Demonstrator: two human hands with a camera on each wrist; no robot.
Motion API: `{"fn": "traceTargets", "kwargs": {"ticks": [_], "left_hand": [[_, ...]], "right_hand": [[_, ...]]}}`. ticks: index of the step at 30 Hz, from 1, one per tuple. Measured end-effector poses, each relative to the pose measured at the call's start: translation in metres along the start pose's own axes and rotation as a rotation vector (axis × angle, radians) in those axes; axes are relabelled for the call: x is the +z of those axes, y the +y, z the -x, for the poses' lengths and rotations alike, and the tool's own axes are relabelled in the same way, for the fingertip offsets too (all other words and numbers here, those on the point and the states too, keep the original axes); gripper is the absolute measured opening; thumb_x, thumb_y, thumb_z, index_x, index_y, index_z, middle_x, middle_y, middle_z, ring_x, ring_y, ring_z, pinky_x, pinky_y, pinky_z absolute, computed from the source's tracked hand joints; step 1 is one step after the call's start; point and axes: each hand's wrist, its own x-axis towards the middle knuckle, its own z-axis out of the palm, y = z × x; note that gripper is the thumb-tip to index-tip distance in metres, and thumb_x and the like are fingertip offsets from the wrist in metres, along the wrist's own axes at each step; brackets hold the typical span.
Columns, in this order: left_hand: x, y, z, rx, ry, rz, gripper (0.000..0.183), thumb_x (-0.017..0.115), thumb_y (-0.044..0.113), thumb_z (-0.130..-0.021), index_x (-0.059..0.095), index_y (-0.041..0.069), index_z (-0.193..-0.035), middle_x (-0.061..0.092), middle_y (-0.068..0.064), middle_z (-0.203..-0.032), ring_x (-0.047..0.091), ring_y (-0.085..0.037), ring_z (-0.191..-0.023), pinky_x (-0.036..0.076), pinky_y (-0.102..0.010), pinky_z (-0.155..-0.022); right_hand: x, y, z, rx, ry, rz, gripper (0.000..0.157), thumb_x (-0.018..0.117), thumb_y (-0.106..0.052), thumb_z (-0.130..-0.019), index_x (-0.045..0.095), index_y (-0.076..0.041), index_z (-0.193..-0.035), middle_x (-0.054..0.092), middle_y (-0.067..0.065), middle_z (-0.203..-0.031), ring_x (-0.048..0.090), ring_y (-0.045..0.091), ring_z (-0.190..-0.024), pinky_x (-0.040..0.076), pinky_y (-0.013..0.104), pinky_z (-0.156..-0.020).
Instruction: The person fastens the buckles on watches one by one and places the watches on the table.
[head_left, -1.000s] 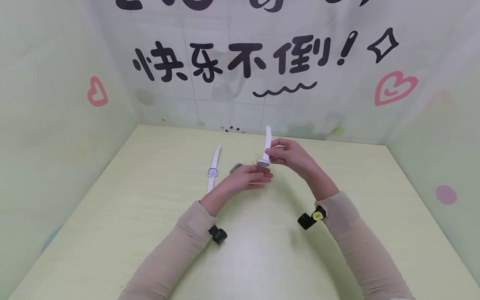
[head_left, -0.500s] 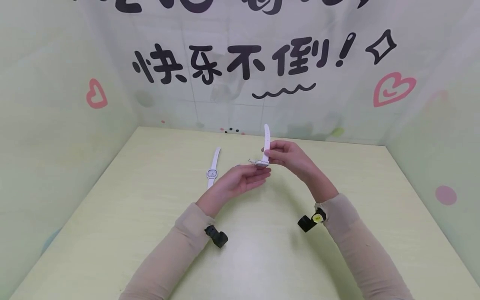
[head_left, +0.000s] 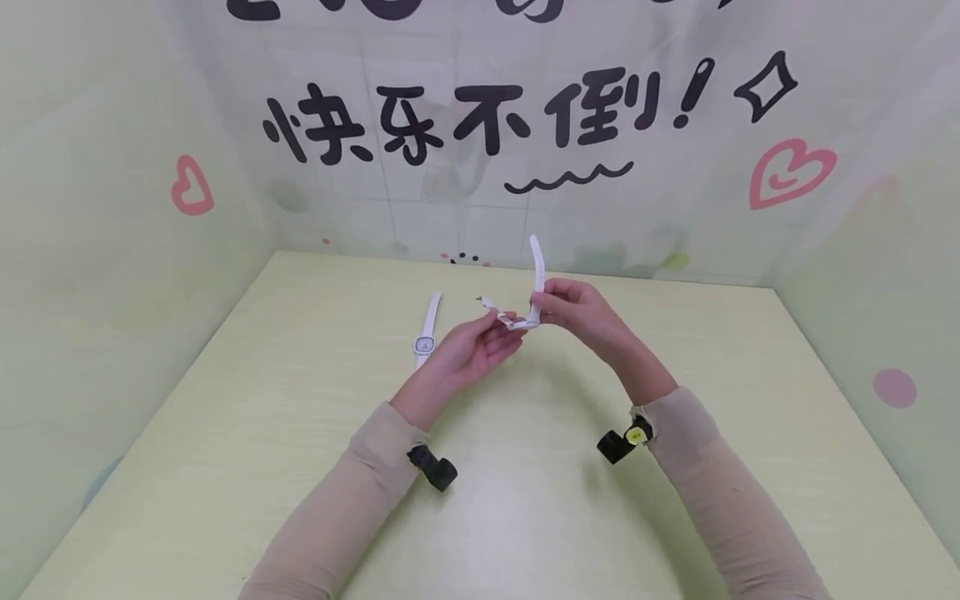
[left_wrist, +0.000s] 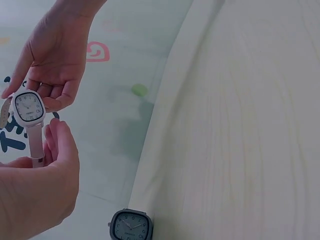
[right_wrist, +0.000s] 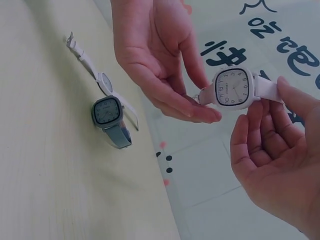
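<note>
A white wristwatch [head_left: 539, 265] with a rounded square dial is held up above the far part of the table, between both hands. My right hand [head_left: 581, 312] pinches the longer strap, whose tip points upward. My left hand [head_left: 465, 354] is turned partly palm up and pinches the shorter buckle strap between thumb and fingers. In the right wrist view the dial [right_wrist: 233, 87] faces the camera. A second white watch [head_left: 424, 343] lies on the table left of my left hand. A grey-blue watch [right_wrist: 107, 111] sits beside it, hidden behind my left hand in the head view.
The pale wooden table [head_left: 487, 517] ends at a fabric backdrop [head_left: 345, 217] with black lettering and pink hearts. Similar fabric rises on both sides. A small black camera is strapped at each wrist.
My left hand has turned from palm down to partly palm up and taken hold of the buckle strap. That strap now sticks out to the left. The right hand keeps its pinch.
</note>
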Motion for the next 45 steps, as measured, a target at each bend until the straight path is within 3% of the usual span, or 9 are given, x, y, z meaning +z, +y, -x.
{"fn": "traceTargets", "kwargs": {"ticks": [5, 9, 14, 18, 22, 28, 34, 39, 45], "left_hand": [[-0.001, 0.0, 0.0, 0.023, -0.017, -0.046, 0.025, 0.043, 0.019, -0.108, 0.066, 0.009, -0.104, 0.074, -0.002, -0.1, 0.071, -0.012, -0.099, 0.042, -0.036, -0.112], [-0.001, 0.0, 0.0, 0.042, -0.03, -0.095, 0.02, 0.047, 0.015, -0.106, 0.066, 0.008, -0.11, 0.073, -0.001, -0.102, 0.07, -0.011, -0.099, 0.049, -0.032, -0.105], [-0.001, 0.0, -0.001, 0.059, 0.004, -0.109, 0.02, 0.052, 0.011, -0.103, 0.067, 0.005, -0.115, 0.075, 0.001, -0.101, 0.072, -0.009, -0.096, 0.056, -0.025, -0.094], [-0.002, 0.001, -0.002, 0.052, 0.042, -0.103, 0.029, 0.055, 0.008, -0.102, 0.06, -0.002, -0.129, 0.076, 0.0, -0.098, 0.073, -0.009, -0.093, 0.058, -0.022, -0.087], [-0.002, 0.002, -0.002, 0.048, 0.054, -0.109, 0.038, 0.055, 0.01, -0.102, 0.053, -0.003, -0.138, 0.075, 0.0, -0.103, 0.073, -0.009, -0.095, 0.057, -0.022, -0.089], [-0.003, 0.002, -0.002, 0.088, 0.103, -0.072, 0.039, 0.056, 0.013, -0.102, 0.055, 0.002, -0.139, 0.076, -0.001, -0.109, 0.073, -0.009, -0.098, 0.056, -0.022, -0.092], [-0.004, 0.003, -0.003, 0.129, 0.112, -0.064, 0.039, 0.053, 0.02, -0.104, 0.054, 0.009, -0.142, 0.075, 0.001, -0.105, 0.071, -0.009, -0.099, 0.056, -0.022, -0.093], [-0.004, 0.004, -0.003, 0.153, 0.125, -0.065, 0.04, 0.049, 0.029, -0.105, 0.055, 0.012, -0.141, 0.074, -0.001, -0.106, 0.071, -0.01, -0.098, 0.057, -0.023, -0.092], [-0.004, 0.005, -0.002, 0.275, 0.188, -0.067, 0.041, 0.053, 0.024, -0.104, 0.056, 0.004, -0.139, 0.073, 0.0, -0.115, 0.069, -0.009, -0.108, 0.054, -0.024, -0.098]], "right_hand": [[0.0, 0.003, 0.0, -0.062, 0.1, -0.015, 0.003, 0.058, -0.008, -0.1, 0.059, -0.007, -0.103, 0.067, -0.008, -0.084, 0.064, 0.006, -0.08, 0.058, 0.02, -0.082], [-0.002, 0.008, 0.001, -0.142, 0.143, -0.045, 0.011, 0.059, -0.004, -0.098, 0.06, -0.01, -0.107, 0.07, -0.01, -0.083, 0.066, 0.005, -0.081, 0.058, 0.021, -0.079], [-0.004, 0.009, 0.001, -0.189, 0.181, -0.036, 0.015, 0.062, -0.004, -0.097, 0.063, -0.008, -0.11, 0.071, -0.01, -0.088, 0.067, 0.003, -0.085, 0.058, 0.019, -0.081], [-0.005, 0.006, 0.001, -0.184, 0.202, -0.034, 0.019, 0.062, -0.003, -0.096, 0.062, 0.0, -0.115, 0.072, -0.011, -0.093, 0.068, 0.003, -0.089, 0.057, 0.018, -0.085], [-0.004, 0.005, 0.001, -0.175, 0.21, -0.044, 0.024, 0.061, -0.003, -0.097, 0.058, 0.004, -0.119, 0.071, -0.01, -0.095, 0.069, 0.004, -0.09, 0.058, 0.019, -0.084], [-0.004, 0.006, 0.0, -0.194, 0.227, -0.112, 0.027, 0.06, 0.0, -0.096, 0.054, -0.013, -0.118, 0.07, -0.007, -0.09, 0.07, 0.005, -0.085, 0.06, 0.023, -0.081], [-0.003, 0.007, 0.0, -0.225, 0.25, -0.133, 0.037, 0.061, 0.001, -0.096, 0.047, -0.006, -0.13, 0.071, -0.006, -0.088, 0.071, 0.006, -0.085, 0.061, 0.024, -0.08], [-0.003, 0.009, 0.001, -0.231, 0.262, -0.133, 0.033, 0.062, -0.001, -0.096, 0.052, -0.014, -0.125, 0.069, -0.004, -0.089, 0.07, 0.007, -0.085, 0.061, 0.025, -0.081], [-0.001, 0.011, 0.002, -0.223, 0.256, -0.115, 0.032, 0.062, -0.002, -0.096, 0.055, -0.014, -0.124, 0.069, -0.002, -0.091, 0.069, 0.01, -0.087, 0.061, 0.025, -0.081]]}}
